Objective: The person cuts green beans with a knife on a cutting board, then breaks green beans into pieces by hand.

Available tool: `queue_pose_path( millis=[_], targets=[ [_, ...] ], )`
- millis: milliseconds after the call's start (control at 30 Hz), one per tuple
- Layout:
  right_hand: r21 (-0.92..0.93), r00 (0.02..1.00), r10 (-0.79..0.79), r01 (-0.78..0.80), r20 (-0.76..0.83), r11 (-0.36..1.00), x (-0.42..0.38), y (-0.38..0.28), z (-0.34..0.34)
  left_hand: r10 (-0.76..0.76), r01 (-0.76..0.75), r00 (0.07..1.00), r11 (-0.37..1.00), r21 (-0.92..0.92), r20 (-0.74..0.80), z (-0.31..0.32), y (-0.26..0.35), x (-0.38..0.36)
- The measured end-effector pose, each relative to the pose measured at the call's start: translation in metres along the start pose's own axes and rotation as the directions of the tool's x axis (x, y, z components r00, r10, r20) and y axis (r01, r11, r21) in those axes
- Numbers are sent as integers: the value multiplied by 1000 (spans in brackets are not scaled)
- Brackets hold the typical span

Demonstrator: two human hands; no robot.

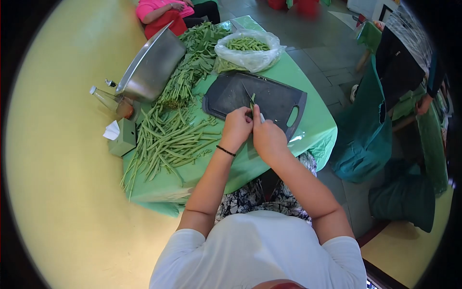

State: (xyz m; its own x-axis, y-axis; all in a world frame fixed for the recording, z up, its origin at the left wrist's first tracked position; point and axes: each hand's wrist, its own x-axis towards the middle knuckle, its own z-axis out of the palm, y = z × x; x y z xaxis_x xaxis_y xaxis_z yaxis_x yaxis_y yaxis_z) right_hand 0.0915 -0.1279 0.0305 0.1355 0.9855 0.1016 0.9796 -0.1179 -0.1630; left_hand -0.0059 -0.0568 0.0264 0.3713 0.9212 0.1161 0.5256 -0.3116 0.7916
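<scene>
My right hand (268,137) is closed around the light handle of a knife (247,92), whose dark blade points away over the black cutting board (224,94). My left hand (237,127) pinches green beans right beside it, over the board's near edge. A short bit of green bean (253,98) shows along the blade; the rest is hidden by my fingers. To the left lies a loose pile of long green beans (166,137). Beyond the board stands an open clear plastic bag (262,59) holding cut bean pieces (246,44).
Leafy green stalks (195,58) lie beside a large tilted metal basin (151,62). A glass bottle (105,98) and a green tissue box (124,138) stand by the wall. A seated person in pink (151,10) is at the far end; another person (402,62) stands at right.
</scene>
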Motion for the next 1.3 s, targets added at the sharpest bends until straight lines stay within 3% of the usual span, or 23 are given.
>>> queue_pose_path(
  millis=[233, 267, 333, 400, 467, 533, 667, 733, 833, 933, 1067, 1200, 1300],
  targets=[
    [-71, 999, 23, -26, -39, 997, -51, 4, -8, -10, 9, 999, 999, -43, -43, 3, 1, -2],
    [-34, 998, 36, -38, -54, 999, -54, 5, -6, 23, -20, 998, 998, 57, -53, 3, 1, -4],
    [2, 989, 80, -80, -127, 997, -48, 3, 12, 12, -12, 1000, 1000, -24, 4, 0, 7, -12],
    [84, 977, 131, -118, -168, 989, -38, 0, 23, 31, -32, 999, 999, 38, 34, -3, 8, -21],
    [33, 987, 135, -132, -89, 991, -36, -4, 17, -89, 88, 996, 994, 63, 2, -11, 17, -22],
    [35, 991, 132, -131, -30, 991, -39, 3, 4, -44, 47, 998, 996, 71, -44, -13, 5, -9],
    [268, 1000, 19, -21, 9, 963, -50, 22, -14, -39, 52, 994, 990, 128, -103, -10, -26, 9],
    [337, 997, 67, -79, 49, 938, -55, 25, -27, -32, 45, 992, 993, 109, -118, -5, -30, 10],
    [432, 999, 20, -5, -29, 902, -58, 31, -23, -69, 77, 990, 995, 61, -124, -7, -17, 2],
    [425, 999, -25, 39, -39, 905, -63, 24, -19, -48, 56, 986, 997, 45, -158, -5, -19, 3],
    [225, 994, 1, -25, 107, 974, -64, 7, -29, -63, 55, 984, 997, -51, -168, -2, -20, 3],
    [129, 997, -37, 28, 67, 991, -63, 0, -20, -79, 64, 984, 993, -101, -159, -4, -20, 2],
    [64, 985, -32, 22, 170, 998, -65, -5, -35, -89, 74, 987, 991, -110, -134, -2, -22, 3]
  ],
)
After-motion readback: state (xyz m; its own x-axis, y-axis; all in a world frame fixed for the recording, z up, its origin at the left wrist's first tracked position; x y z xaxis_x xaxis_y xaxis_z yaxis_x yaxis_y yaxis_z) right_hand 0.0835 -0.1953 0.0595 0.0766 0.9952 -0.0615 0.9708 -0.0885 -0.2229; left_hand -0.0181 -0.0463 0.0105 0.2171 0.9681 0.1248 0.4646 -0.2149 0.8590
